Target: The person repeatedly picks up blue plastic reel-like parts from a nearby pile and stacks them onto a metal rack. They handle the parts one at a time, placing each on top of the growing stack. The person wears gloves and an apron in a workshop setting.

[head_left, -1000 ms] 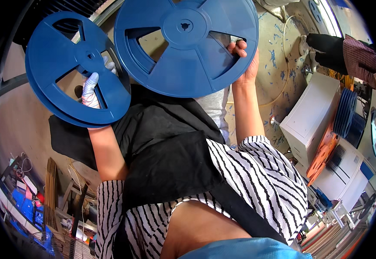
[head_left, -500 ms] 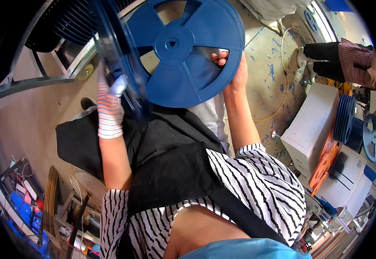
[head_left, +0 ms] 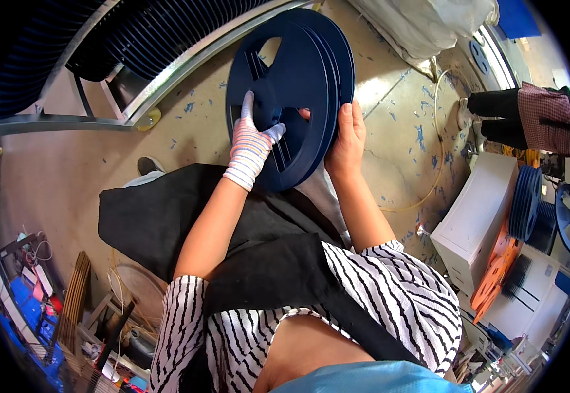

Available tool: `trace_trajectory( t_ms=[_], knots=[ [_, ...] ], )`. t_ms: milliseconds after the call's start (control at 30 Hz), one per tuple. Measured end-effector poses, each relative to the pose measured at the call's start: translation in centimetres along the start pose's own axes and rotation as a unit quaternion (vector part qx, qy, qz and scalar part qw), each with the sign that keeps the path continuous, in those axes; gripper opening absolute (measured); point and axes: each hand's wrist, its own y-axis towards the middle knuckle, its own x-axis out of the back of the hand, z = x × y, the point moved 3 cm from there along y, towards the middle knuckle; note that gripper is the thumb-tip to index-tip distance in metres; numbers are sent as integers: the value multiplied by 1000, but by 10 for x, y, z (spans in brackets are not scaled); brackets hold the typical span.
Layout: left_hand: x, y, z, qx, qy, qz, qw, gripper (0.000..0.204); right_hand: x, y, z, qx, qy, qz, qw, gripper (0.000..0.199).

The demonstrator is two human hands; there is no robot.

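Two large dark blue plastic reels [head_left: 301, 85] are pressed together face to face in front of me, standing on edge above the floor. My left hand [head_left: 253, 141], in a striped knit glove, lies flat on the near reel's spokes with fingers through its openings. My right hand [head_left: 347, 134], bare, grips the stack's right rim from behind. A black apron and striped shirt fill the lower view.
A metal rack [head_left: 101, 78] holding many dark reels runs along the upper left. At right stand a white box [head_left: 478, 219], more blue reels [head_left: 527, 203] and an orange reel [head_left: 494, 278]. Another person's dark trouser legs [head_left: 504, 114] show at the upper right. Clutter lies at the lower left [head_left: 29, 295].
The two reels, held apart and side by side one second ago, have been swung together into one stack. Both hands have come down and closer to each other.
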Motion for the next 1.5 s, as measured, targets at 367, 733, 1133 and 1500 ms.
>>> trace_trajectory(
  t_ms=[367, 733, 1133, 1500],
  knots=[
    [121, -49, 18, 50, -657, 195, 727, 68, 53, 15, 15, -74, -69, -136, 985, 54],
    [131, -59, 15, -131, -754, 186, 616, 80, 88, 30, 10, -54, 96, -60, 992, 44],
    [141, -54, 26, -141, -755, 178, 615, 76, 116, 34, 12, -78, 142, -69, 984, 48],
    [168, -80, 31, -189, -714, 167, 654, 85, 117, 35, 3, -91, 342, 36, 935, 51]
  ],
)
